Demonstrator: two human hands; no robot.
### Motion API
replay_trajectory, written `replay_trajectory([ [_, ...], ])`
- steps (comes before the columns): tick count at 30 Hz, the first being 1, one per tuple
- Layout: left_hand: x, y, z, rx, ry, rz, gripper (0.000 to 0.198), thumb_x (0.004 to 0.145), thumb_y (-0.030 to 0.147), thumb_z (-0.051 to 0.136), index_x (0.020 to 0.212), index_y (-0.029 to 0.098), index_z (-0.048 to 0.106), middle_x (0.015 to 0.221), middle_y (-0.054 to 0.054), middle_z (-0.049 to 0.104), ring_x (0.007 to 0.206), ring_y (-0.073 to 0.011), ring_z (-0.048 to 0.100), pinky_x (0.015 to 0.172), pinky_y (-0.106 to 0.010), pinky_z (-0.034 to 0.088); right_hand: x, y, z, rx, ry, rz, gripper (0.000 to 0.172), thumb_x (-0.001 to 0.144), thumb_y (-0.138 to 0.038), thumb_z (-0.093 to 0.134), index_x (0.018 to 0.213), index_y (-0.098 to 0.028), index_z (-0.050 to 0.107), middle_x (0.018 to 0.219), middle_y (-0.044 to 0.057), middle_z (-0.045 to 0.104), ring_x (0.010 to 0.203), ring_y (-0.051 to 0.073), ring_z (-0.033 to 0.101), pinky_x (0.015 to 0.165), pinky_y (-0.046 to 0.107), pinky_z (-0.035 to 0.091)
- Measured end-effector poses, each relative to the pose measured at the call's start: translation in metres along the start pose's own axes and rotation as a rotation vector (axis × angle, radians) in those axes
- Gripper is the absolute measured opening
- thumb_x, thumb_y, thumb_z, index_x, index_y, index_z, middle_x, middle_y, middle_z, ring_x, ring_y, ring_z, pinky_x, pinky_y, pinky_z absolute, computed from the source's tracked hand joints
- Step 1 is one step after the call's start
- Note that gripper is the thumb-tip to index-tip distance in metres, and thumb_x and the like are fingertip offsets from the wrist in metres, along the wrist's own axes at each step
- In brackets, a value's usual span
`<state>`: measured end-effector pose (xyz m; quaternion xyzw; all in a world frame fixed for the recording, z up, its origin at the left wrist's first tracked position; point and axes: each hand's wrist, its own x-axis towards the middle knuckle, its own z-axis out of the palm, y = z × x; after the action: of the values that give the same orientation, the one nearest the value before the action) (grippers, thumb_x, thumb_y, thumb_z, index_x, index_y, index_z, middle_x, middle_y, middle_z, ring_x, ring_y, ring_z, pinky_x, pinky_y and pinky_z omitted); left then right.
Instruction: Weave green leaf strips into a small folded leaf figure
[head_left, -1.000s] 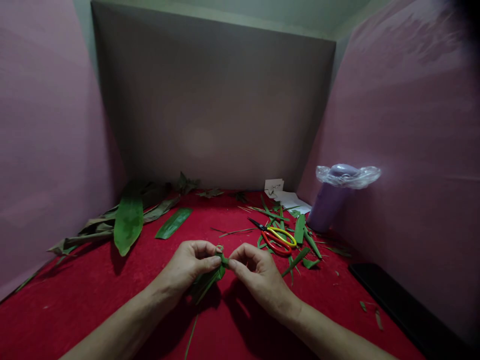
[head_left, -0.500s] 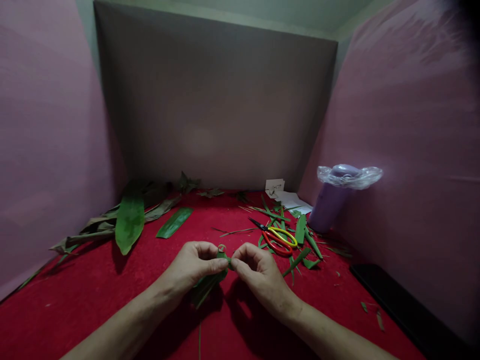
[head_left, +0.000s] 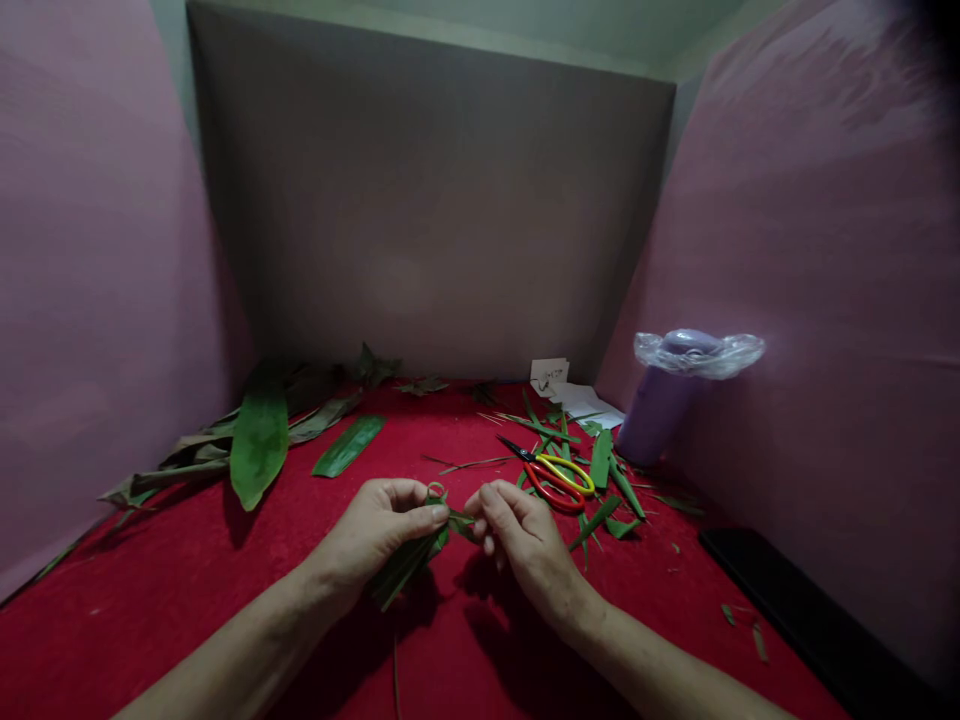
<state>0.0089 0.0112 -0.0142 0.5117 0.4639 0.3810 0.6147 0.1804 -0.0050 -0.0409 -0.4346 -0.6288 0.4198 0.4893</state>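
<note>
A small folded bundle of green leaf (head_left: 405, 572) is pinched between the thumb and fingers of my left hand (head_left: 382, 530). A thin curled loop stands up at its top, by my left fingertips. From the bundle a narrow leaf end (head_left: 462, 524) sticks out to the right, and the bent, closed fingers of my right hand (head_left: 525, 535) grip its tip. The lower part of the bundle hangs down beneath my left hand, above the red cloth (head_left: 450, 670).
Scissors (head_left: 555, 478) with red and yellow handles lie among cut leaf strips (head_left: 601, 458). Large leaves (head_left: 259, 440) and a cut leaf piece (head_left: 349, 446) lie left. White papers (head_left: 585, 402), a purple container (head_left: 658, 410) and a black flat object (head_left: 795, 610) are on the right.
The bundle has tilted and shifted slightly left with my left hand. My right hand's fingers have changed their position at the leaf end, and more of that end now shows between the hands.
</note>
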Motion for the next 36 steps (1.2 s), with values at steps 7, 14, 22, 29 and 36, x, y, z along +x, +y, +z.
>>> replay_trajectory([
  [7, -0.0030, 0.0013, 0.0013, -0.005, 0.004, 0.005, 0.023, 0.059, 0.031, 0.075, 0.059, 0.015, 0.060, 0.045, 0.005, 0.054, 0.038, -0.0065, 0.045, 0.039, -0.019, 0.034, -0.0013, 0.0004, 0.0006, -0.139, 0.016, -0.148, 0.022, 0.083, -0.034, 0.056, 0.070, -0.017, 0.056, 0.065, -0.002, 0.052, 0.060, 0.010, 0.044, 0.056, 0.022, 0.037],
  [14, -0.0005, -0.0033, -0.0015, -0.024, -0.085, 0.014, 0.023, 0.061, 0.032, 0.075, 0.068, 0.013, 0.066, 0.053, 0.002, 0.059, 0.044, -0.0077, 0.049, 0.044, -0.020, 0.036, 0.0000, 0.0044, 0.0009, -0.155, 0.045, -0.139, 0.020, 0.085, -0.028, 0.051, 0.068, -0.017, 0.052, 0.062, -0.003, 0.049, 0.058, 0.010, 0.042, 0.055, 0.021, 0.035],
  [22, -0.0002, -0.0040, -0.0005, 0.018, -0.053, -0.007, 0.022, 0.061, 0.032, 0.075, 0.060, 0.014, 0.062, 0.049, 0.003, 0.056, 0.042, -0.0077, 0.045, 0.043, -0.020, 0.031, -0.0007, 0.0012, 0.0017, -0.184, 0.049, -0.111, 0.021, 0.083, -0.026, 0.051, 0.065, -0.017, 0.051, 0.061, -0.003, 0.048, 0.058, 0.010, 0.042, 0.053, 0.021, 0.034],
  [29, 0.0001, -0.0048, -0.0019, 0.018, -0.082, -0.009, 0.024, 0.062, 0.035, 0.074, 0.062, 0.014, 0.064, 0.051, 0.003, 0.057, 0.044, -0.0083, 0.046, 0.045, -0.021, 0.031, -0.0002, 0.0030, 0.0007, -0.174, 0.051, -0.108, 0.022, 0.084, -0.027, 0.050, 0.065, -0.017, 0.050, 0.059, -0.003, 0.047, 0.056, 0.010, 0.040, 0.052, 0.021, 0.033],
  [36, 0.0010, -0.0052, -0.0030, -0.051, -0.070, 0.021, 0.023, 0.066, 0.031, 0.072, 0.058, 0.014, 0.058, 0.049, 0.005, 0.052, 0.043, -0.0064, 0.042, 0.044, -0.020, 0.030, 0.0006, -0.0002, -0.0027, -0.187, 0.070, -0.166, 0.022, 0.087, -0.033, 0.050, 0.071, -0.018, 0.055, 0.070, -0.001, 0.053, 0.065, 0.012, 0.048, 0.061, 0.023, 0.038],
])
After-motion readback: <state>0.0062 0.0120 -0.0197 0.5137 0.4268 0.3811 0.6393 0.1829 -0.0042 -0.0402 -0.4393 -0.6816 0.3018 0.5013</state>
